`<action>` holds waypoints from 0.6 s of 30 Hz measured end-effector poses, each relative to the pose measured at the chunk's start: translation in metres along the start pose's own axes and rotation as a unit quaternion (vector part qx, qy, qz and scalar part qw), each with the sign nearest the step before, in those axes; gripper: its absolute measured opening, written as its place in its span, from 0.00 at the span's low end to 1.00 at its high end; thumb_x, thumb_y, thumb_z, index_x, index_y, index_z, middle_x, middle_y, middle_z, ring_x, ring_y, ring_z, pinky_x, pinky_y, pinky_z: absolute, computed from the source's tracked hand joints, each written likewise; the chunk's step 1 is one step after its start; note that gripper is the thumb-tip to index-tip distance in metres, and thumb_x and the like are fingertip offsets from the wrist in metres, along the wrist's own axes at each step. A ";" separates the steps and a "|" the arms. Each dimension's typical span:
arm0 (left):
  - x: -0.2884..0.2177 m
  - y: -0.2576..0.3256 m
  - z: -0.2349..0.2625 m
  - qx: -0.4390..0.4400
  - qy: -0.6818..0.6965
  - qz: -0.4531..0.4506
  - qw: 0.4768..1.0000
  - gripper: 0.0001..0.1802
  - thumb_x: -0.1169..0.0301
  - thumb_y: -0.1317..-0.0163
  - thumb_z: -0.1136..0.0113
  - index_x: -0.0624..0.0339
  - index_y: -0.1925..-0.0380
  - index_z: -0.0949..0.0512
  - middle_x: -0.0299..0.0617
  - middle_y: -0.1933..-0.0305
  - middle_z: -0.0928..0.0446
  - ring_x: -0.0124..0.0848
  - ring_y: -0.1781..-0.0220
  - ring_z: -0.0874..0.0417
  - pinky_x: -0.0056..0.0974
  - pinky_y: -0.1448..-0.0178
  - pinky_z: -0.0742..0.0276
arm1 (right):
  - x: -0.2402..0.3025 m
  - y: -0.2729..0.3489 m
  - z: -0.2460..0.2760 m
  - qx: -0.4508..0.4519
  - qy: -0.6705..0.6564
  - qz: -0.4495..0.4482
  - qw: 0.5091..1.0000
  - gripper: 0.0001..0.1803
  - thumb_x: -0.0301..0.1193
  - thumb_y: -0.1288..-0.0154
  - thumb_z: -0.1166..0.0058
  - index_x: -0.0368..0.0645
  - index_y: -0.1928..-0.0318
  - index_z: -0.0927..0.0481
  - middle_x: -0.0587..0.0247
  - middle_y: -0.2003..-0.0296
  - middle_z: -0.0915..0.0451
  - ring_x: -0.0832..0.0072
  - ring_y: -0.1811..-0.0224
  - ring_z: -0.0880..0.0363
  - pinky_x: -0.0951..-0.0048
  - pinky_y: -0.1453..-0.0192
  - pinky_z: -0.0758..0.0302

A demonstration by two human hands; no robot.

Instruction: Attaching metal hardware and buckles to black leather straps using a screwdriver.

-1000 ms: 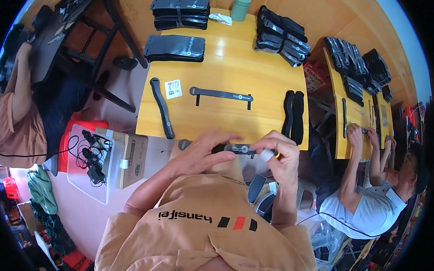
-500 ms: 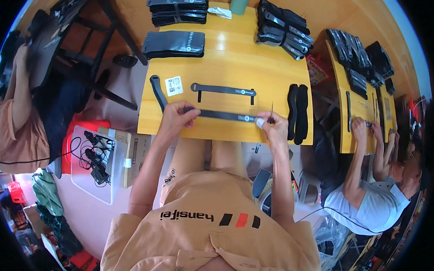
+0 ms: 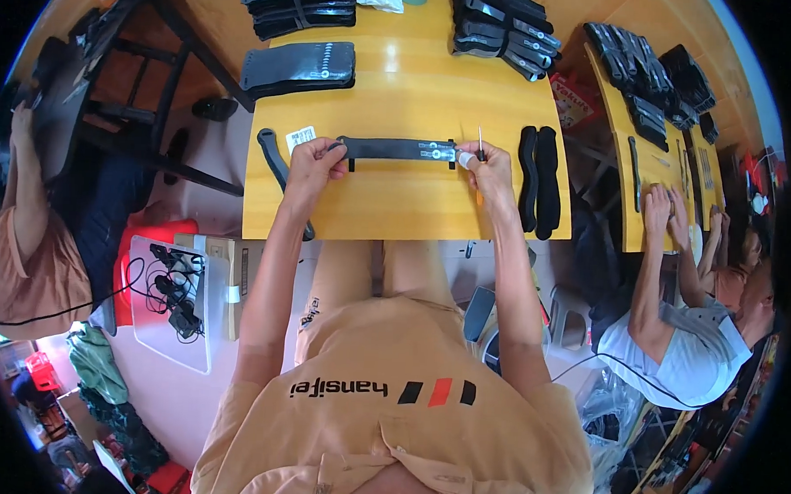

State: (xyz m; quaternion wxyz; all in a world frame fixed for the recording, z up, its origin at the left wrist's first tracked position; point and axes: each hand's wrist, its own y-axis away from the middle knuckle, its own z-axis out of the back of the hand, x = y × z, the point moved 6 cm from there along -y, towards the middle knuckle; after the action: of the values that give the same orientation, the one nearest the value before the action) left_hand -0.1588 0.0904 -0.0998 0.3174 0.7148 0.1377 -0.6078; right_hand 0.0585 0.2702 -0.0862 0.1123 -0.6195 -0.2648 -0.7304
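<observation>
My left hand [image 3: 318, 164] pinches one end of a black flat strap [image 3: 386, 153] with a small white print near its other end. At that other end, my right hand [image 3: 490, 175] grips the strap. A thin pointed tool with an orange handle [image 3: 479, 198] also sits in my right hand, its metal tip sticking up; a white wrap [image 3: 465, 160] covers part of the thumb. The strap lies along a second black strap on the table, partly covering it. Two short black strips [image 3: 351, 165] show under the straps' ends. Left of my left hand lies a curved black strap [image 3: 273, 160].
Stacks of black straps [image 3: 299, 68] and bundles [image 3: 505, 31] fill the back of the yellow table [image 3: 388, 199]. Two fuzzy black strips [image 3: 538, 182] lie at the right. A white label [image 3: 301, 137] is by my left hand. People work at both sides; a clear bin [image 3: 171, 304] stands left.
Both hands have moved away from me with the strap, bringing it from the table's near part onto the strap lying farther back. The tool has stayed in my right hand.
</observation>
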 end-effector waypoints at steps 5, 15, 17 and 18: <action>0.005 -0.010 0.007 -0.048 -0.063 -0.016 0.997 0.08 0.72 0.42 0.44 0.67 0.68 0.23 0.36 0.79 0.24 0.20 0.79 0.25 0.24 0.74 0.31 | -0.009 -0.008 -0.001 0.017 -0.017 -0.004 1.000 0.04 0.18 0.47 0.47 0.37 0.70 0.20 0.73 0.83 0.30 0.89 0.88 0.42 0.84 0.86 0.48; 0.004 -0.012 0.005 -0.097 -0.147 -0.053 0.983 0.08 0.73 0.44 0.42 0.69 0.71 0.23 0.38 0.80 0.24 0.21 0.81 0.26 0.26 0.77 0.32 | -0.020 -0.013 0.002 0.000 0.006 0.015 1.000 0.06 0.17 0.49 0.48 0.37 0.68 0.23 0.73 0.81 0.30 0.87 0.83 0.38 0.83 0.81 0.42; 0.004 -0.012 0.005 -0.109 -0.153 -0.053 0.981 0.08 0.73 0.45 0.41 0.69 0.71 0.23 0.38 0.80 0.24 0.22 0.82 0.26 0.26 0.77 0.32 | -0.023 -0.016 0.002 -0.008 0.024 0.023 0.999 0.07 0.17 0.50 0.48 0.37 0.68 0.23 0.73 0.80 0.30 0.86 0.81 0.37 0.83 0.79 0.41; 0.004 -0.013 0.005 -0.109 -0.153 -0.052 0.981 0.08 0.73 0.45 0.41 0.69 0.71 0.23 0.38 0.80 0.24 0.22 0.82 0.26 0.26 0.77 0.32 | -0.023 -0.017 0.001 -0.012 0.028 0.037 0.999 0.08 0.17 0.49 0.48 0.39 0.67 0.25 0.74 0.82 0.32 0.88 0.84 0.39 0.83 0.83 0.44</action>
State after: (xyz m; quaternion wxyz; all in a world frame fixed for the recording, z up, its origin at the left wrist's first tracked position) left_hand -0.1693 0.0958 -0.1079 0.3792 0.5663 0.1898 -0.7067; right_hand 0.0559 0.2817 -0.1130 0.1394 -0.6095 -0.2300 -0.7458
